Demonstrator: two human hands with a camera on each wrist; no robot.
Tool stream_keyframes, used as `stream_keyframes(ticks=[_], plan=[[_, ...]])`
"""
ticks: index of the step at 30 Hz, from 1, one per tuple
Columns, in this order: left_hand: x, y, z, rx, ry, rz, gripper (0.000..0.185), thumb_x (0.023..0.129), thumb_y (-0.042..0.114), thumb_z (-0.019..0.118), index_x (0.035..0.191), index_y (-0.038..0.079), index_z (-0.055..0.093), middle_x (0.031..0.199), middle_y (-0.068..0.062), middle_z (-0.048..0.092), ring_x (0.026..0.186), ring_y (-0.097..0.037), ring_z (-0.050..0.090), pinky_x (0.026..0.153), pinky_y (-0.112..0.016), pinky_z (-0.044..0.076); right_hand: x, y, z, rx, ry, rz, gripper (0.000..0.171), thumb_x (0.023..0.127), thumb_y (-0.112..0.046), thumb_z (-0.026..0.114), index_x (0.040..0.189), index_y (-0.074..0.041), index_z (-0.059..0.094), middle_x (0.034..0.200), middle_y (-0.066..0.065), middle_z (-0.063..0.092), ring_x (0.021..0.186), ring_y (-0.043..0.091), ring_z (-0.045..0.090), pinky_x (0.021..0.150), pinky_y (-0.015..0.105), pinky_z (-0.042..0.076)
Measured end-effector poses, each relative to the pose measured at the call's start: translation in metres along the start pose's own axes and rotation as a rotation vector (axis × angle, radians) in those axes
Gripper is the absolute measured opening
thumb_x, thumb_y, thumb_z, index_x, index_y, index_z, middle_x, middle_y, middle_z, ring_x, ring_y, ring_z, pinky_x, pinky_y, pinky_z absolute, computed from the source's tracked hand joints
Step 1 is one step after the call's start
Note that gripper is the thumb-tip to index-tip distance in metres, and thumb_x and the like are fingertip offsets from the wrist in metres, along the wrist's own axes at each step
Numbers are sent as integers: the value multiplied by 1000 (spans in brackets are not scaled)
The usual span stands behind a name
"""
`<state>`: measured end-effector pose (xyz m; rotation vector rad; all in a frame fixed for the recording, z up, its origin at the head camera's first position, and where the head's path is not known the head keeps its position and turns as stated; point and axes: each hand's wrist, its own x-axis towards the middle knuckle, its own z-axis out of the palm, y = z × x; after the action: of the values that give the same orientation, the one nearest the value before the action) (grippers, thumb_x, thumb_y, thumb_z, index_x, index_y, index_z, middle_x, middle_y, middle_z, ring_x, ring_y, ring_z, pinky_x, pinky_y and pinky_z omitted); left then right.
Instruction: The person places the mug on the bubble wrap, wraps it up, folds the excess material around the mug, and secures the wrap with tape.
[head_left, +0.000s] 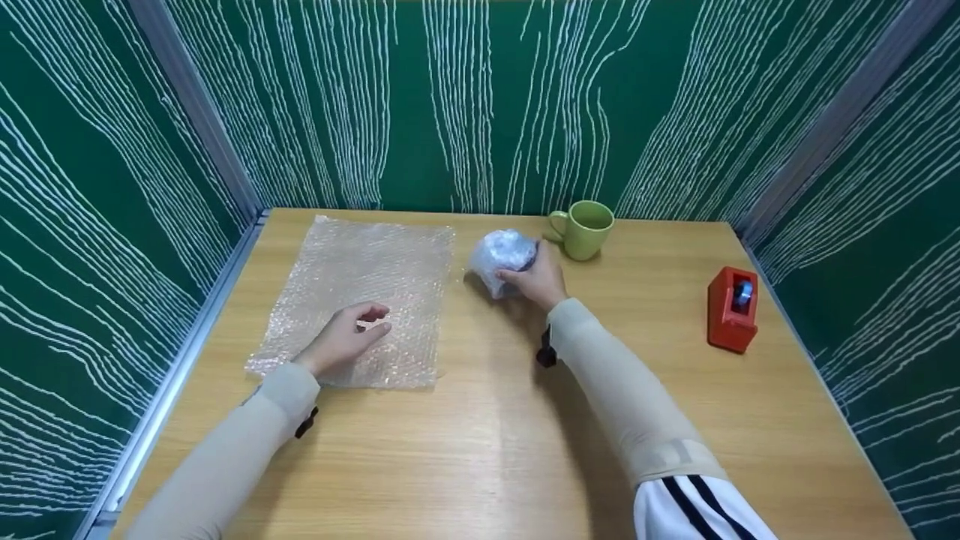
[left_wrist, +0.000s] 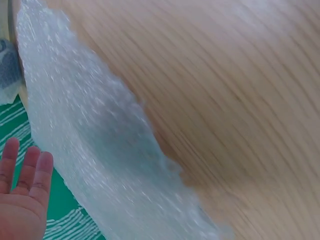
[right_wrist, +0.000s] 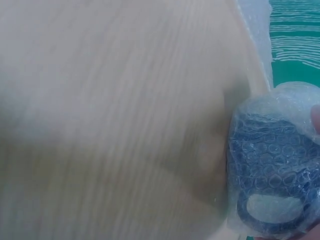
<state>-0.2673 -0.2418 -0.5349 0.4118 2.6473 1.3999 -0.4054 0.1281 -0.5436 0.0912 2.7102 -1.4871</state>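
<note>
A dark blue mug wrapped in bubble wrap [head_left: 501,259] [right_wrist: 272,170] rests on the wooden table [head_left: 480,420], and my right hand [head_left: 534,279] grips its near side. A flat sheet of bubble wrap [head_left: 360,296] [left_wrist: 95,145] lies on the left part of the table. My left hand [head_left: 346,336] [left_wrist: 22,200] hovers over the sheet's near edge with fingers loosely curled, holding nothing. A green mug [head_left: 583,228] stands upright just right of the wrapped mug.
A red tape dispenser [head_left: 733,308] sits near the table's right edge. Green patterned walls [head_left: 480,97] close the table in on three sides, with a metal rail [head_left: 172,375] along the left edge.
</note>
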Motion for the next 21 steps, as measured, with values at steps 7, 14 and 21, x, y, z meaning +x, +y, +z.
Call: stream_keyframes(ticks=[7, 14, 21], plan=[[-6, -3, -8, 7, 7, -6, 44, 107, 16, 66, 141, -11, 61, 143, -32, 64, 137, -46, 59, 115, -62, 49, 12, -6, -1, -7, 29, 41, 101, 86, -32, 95, 163, -6, 34, 162, 16, 48, 153, 33, 46, 134, 49, 32], [-10, -8, -18, 23, 4, -35, 48, 108, 19, 65, 145, -11, 58, 149, -32, 60, 141, -49, 53, 120, -62, 45, 14, -12, -2, -22, 10, 47, 109, 86, -35, 94, 166, -5, 26, 166, 19, 43, 157, 35, 41, 134, 49, 30], [-14, -17, -38, 67, 20, -85, 53, 109, 23, 64, 151, -8, 55, 157, -30, 55, 150, -49, 46, 126, -63, 38, 7, -15, -11, -28, 18, 5, 130, 83, -47, 94, 173, -7, 9, 179, 20, 23, 165, 37, 27, 137, 52, 22]])
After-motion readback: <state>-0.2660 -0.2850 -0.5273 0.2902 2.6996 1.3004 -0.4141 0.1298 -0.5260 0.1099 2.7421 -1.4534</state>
